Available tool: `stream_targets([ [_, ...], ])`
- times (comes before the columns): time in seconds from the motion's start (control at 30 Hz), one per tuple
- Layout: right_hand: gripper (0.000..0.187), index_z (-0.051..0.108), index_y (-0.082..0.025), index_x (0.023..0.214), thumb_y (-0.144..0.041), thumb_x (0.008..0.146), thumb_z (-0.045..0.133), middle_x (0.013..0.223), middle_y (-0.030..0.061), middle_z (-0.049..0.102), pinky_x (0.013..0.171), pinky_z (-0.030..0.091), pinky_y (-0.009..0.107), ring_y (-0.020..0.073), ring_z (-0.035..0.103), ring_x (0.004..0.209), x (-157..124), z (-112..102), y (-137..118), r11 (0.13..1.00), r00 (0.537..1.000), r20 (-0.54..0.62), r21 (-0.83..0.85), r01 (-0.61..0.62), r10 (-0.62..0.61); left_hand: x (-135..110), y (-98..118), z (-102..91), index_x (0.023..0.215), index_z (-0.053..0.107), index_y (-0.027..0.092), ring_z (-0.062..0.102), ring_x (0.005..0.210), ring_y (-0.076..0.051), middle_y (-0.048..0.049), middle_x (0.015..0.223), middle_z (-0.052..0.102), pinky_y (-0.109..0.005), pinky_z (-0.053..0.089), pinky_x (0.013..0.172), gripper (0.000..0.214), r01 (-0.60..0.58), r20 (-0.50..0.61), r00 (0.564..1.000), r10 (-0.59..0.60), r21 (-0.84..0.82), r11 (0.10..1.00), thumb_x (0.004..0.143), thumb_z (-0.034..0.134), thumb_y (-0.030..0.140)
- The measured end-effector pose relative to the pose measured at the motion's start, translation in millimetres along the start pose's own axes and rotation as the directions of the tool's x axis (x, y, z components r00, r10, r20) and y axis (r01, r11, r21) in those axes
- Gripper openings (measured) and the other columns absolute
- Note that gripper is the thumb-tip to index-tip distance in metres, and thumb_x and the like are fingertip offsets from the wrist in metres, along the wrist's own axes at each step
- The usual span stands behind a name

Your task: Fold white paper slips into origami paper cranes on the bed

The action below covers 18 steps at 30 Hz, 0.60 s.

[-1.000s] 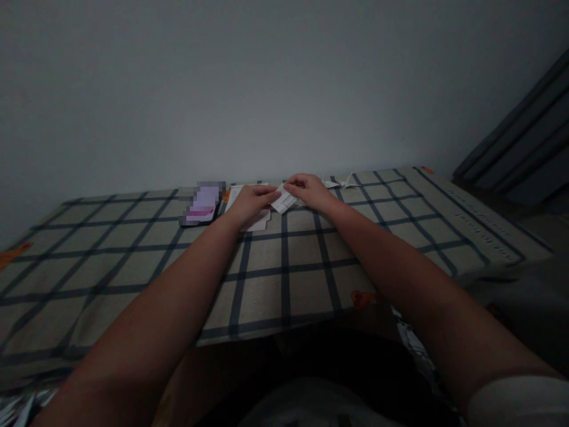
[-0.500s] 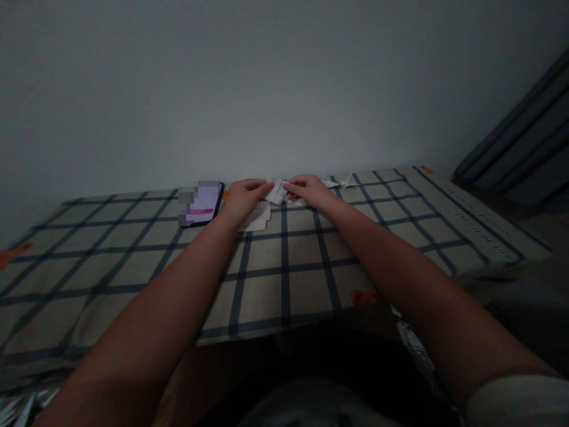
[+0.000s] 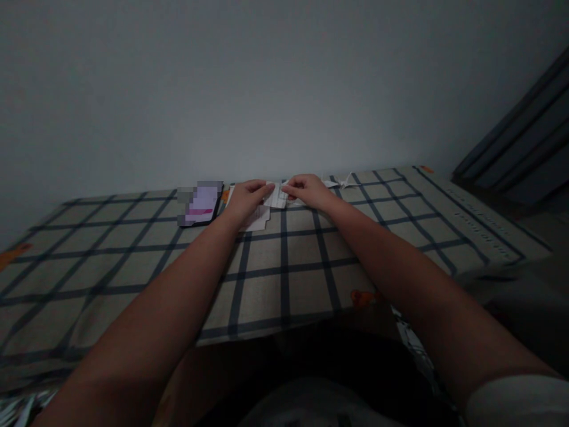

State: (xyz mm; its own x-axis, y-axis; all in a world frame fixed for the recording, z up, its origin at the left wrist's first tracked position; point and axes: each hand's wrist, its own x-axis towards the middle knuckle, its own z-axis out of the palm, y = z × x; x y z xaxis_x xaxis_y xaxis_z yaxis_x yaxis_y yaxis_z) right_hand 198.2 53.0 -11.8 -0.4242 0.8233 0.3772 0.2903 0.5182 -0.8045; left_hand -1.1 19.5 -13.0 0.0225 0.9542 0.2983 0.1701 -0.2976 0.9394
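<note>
A small piece of white paper [image 3: 275, 197] with faint print or lines is held between my two hands near the far side of the table. My left hand [image 3: 247, 198] pinches its left edge between thumb and fingers. At its right edge, my right hand [image 3: 307, 191] grips it with thumb and forefinger, the other fingers curled. Beneath and beside my left hand lie flat paper sheets [image 3: 258, 220], partly covered by that hand. More white paper shows under my right hand.
A phone [image 3: 205, 203] with a lit screen lies left of my hands. Right of them stands a folded paper figure [image 3: 347, 181] with pointed tips. A checked cloth [image 3: 262, 284] covers the table, which meets a plain wall [image 3: 284, 89]. A dark curtain [image 3: 524, 130] hangs far right.
The held paper has turned slightly and now lies flatter between my fingers. My left hand has shifted a little; the right has barely moved.
</note>
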Motion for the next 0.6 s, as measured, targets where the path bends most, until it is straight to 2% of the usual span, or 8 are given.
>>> stream_targets([
  [0.13, 0.031, 0.065, -0.014, 0.074, -0.045, 0.081, 0.065, 0.067, 0.0034, 0.064, 0.061, 0.044, 0.025, 0.0134, 0.058, 0.064, -1, 1, -4, 1.000, 0.999, -0.039, 0.019, 0.010, -0.009, 3, -5, -4.2, 0.075, 0.074, 0.016, 0.055, 0.065, -0.015, -0.0015, 0.068, 0.064, -0.024, 0.043, 0.058, 0.034, -0.039, 0.011, 0.999, 0.038, 0.063, 0.997, 0.071, 0.074, 0.050],
  [0.3, 0.031, 0.066, -0.014, 0.077, -0.045, 0.078, 0.069, 0.074, 0.0039, 0.067, 0.067, 0.050, 0.025, 0.0126, 0.061, 0.068, -1, 3, -7, 0.971, 0.999, -0.011, 0.236, -0.048, 0.053, 8, -12, -4.4, 0.091, 0.078, 0.017, 0.061, 0.072, -0.016, -0.0034, 0.081, 0.072, -0.026, 0.047, 0.066, 0.041, -0.047, -0.024, 0.999, 0.045, -0.066, 0.997, 0.068, 0.078, 0.052],
  [0.37, 0.028, 0.066, -0.014, 0.079, -0.042, 0.077, 0.071, 0.075, 0.0038, 0.068, 0.068, 0.051, 0.025, 0.0123, 0.061, 0.068, 0, 3, -6, 0.960, 0.997, -0.014, 0.273, -0.069, 0.075, 8, -13, -3.5, 0.092, 0.078, 0.017, 0.063, 0.074, -0.017, -0.0050, 0.085, 0.073, -0.027, 0.049, 0.069, 0.045, -0.027, -0.022, 0.999, 0.025, -0.097, 0.995, 0.067, 0.079, 0.054],
  [0.6, 0.020, 0.062, -0.014, 0.073, -0.033, 0.082, 0.067, 0.066, 0.0015, 0.064, 0.062, 0.047, 0.024, 0.0112, 0.058, 0.062, 1, 2, -5, 0.985, 0.996, -0.080, 0.173, -0.025, 0.039, 4, -8, 1.2, 0.092, 0.079, 0.017, 0.067, 0.082, -0.020, -0.0089, 0.092, 0.075, -0.033, 0.053, 0.078, 0.048, 0.002, 0.008, 1.000, -0.001, -0.164, 0.986, 0.064, 0.080, 0.056],
])
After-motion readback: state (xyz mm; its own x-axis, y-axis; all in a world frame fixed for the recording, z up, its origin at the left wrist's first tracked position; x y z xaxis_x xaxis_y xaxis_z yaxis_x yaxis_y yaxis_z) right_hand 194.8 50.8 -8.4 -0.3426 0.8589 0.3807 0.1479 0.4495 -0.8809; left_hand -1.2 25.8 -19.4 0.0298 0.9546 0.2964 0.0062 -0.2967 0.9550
